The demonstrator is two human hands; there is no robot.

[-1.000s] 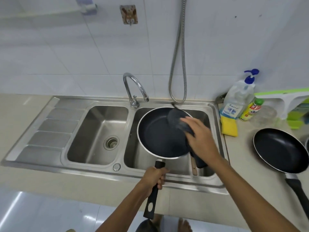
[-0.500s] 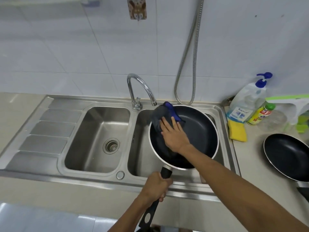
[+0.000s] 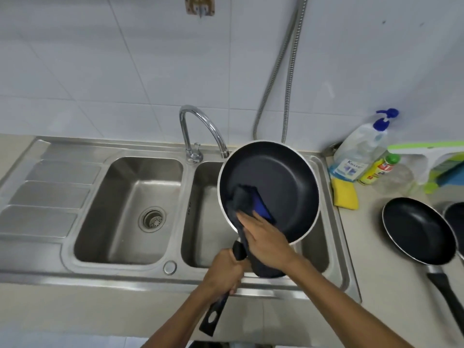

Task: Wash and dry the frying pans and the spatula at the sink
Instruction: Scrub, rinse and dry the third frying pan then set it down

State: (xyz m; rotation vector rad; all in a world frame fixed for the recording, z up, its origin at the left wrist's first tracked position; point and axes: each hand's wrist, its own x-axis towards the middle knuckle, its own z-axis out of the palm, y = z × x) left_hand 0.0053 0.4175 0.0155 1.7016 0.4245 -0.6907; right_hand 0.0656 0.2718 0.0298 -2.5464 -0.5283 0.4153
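Three pans are in view. One frying pan [image 3: 281,187] is held tilted above the right basin [image 3: 206,222] at the centre of the frame, with its dark inside facing the camera. A second pan [image 3: 416,229] lies on the desk [image 3: 376,285] at the right, and a third pan [image 3: 455,217] is cut off by the right edge.

There is one dark cloth [image 3: 244,199] with a blue edge and one sink [image 3: 120,149] with two basins. One tap [image 3: 198,126] and one hose [image 3: 283,79] stand behind it. Two bottles, a pump bottle [image 3: 359,151] and a small yellow bottle [image 3: 379,169], stand at the right, with one yellow sponge [image 3: 345,194] beside them.

The left grip [image 3: 223,272] is clamped round the pan's black handle [image 3: 213,315] at lower centre. The right grip [image 3: 266,239] has its fingers laid out flat, pressing the cloth on the pan's lower left inside, close to the handle. The cloth's tail hangs over the rim.

Half a second ago the cloth was at the pan's upper left, near the tap. It has since come down the left side, and the pan now stands steeper.
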